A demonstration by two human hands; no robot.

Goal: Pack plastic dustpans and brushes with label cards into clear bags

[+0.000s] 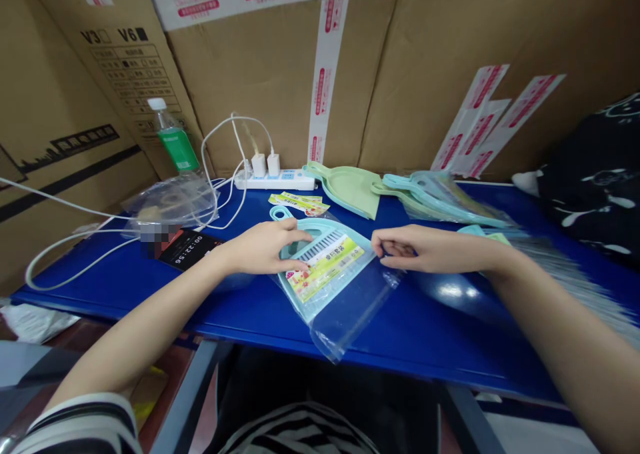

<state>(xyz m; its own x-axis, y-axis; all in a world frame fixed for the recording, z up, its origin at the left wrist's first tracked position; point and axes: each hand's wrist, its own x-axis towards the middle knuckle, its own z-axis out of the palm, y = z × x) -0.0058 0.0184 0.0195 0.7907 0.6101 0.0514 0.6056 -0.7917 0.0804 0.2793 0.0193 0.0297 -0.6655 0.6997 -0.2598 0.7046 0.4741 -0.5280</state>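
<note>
A light-blue dustpan [334, 293] lies on the table in a clear plastic bag [345, 324]. The bag's loose end reaches past the table's front edge. On the dustpan is a yellow-green printed card [327, 271], beside a dark-and-white striped strip. My left hand [267, 246] rests over the dustpan's left side, thumb and fingers apart, the fingertips by the card. At the dustpan's right corner, my right hand [407, 249] has its fingers curled in beside the bag's edge. Whether it pinches the plastic is hidden.
Green and blue dustpans [353, 189] and bagged ones [430, 191] lie at the back. Printed cards [300, 203], a power strip [290, 179] with white cables, a phone [190, 249] and a bottle [177, 149] sit left. Clear bags [570, 271] are right. Cardboard [280, 61] walls the back.
</note>
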